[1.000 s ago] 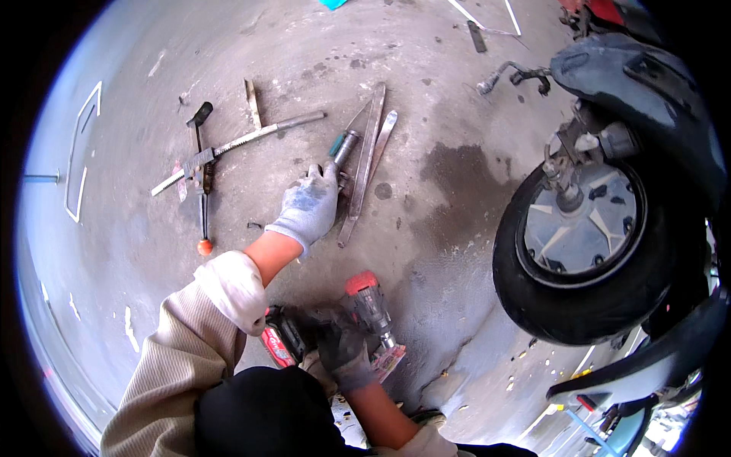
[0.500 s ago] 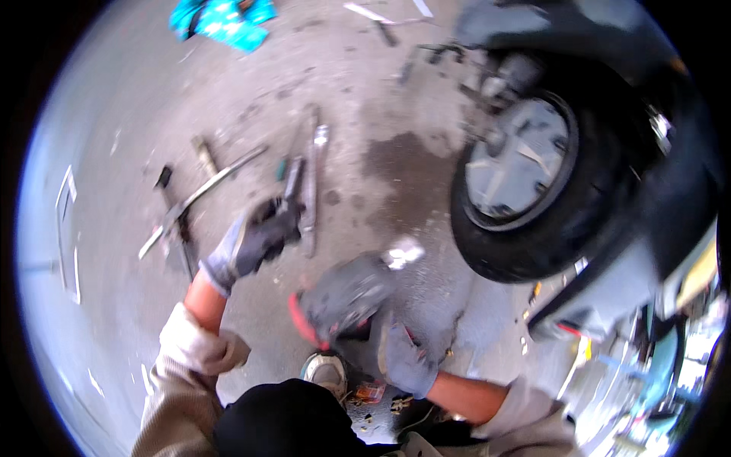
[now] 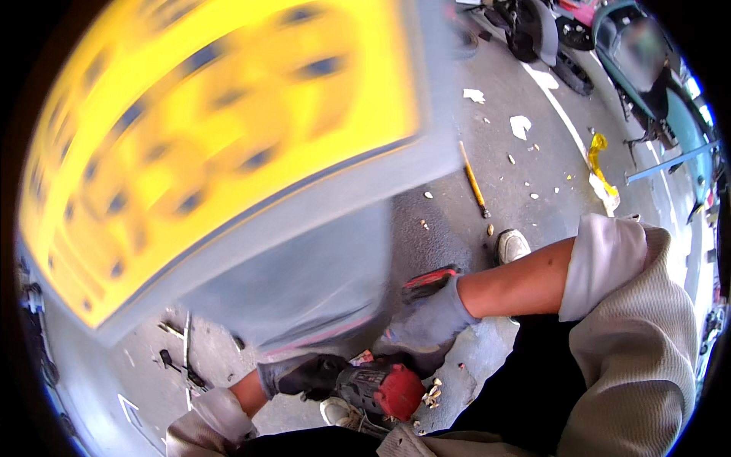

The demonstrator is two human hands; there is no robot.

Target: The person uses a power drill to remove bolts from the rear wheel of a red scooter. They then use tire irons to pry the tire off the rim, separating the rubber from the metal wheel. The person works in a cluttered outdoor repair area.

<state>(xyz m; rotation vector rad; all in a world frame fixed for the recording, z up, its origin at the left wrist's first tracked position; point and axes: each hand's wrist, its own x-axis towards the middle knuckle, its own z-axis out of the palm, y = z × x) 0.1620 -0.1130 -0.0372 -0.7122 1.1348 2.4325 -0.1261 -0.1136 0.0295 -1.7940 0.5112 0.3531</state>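
Note:
A cordless impact wrench [image 3: 381,390], black with a red rear end, lies low in front of me with its nose toward the left. My right hand [image 3: 426,324], in a grey work glove, is wrapped round its handle; the red and black battery [image 3: 431,282] shows beside that wrist. At the nose of the wrench is my left hand [image 3: 316,375], in a dark-palmed glove, fingers closed round the front end. Whatever sits on the nose is hidden by this glove. Above both hands hangs a grey vehicle fender [image 3: 304,266] carrying a blurred yellow plate [image 3: 228,114].
The fender and plate cover much of the upper left, close over my hands. Hand tools [image 3: 185,362] lie on the floor at lower left. A yellow-handled rod [image 3: 474,180], paper scraps [image 3: 521,126] and yellow plastic [image 3: 600,164] lie to the right. Parked scooters [image 3: 647,68] stand beyond.
The view has swung right; the yellow plate now fills the upper left and the wheel is out of sight. My left hand has moved from beside the floor tools to the impact wrench's nose.

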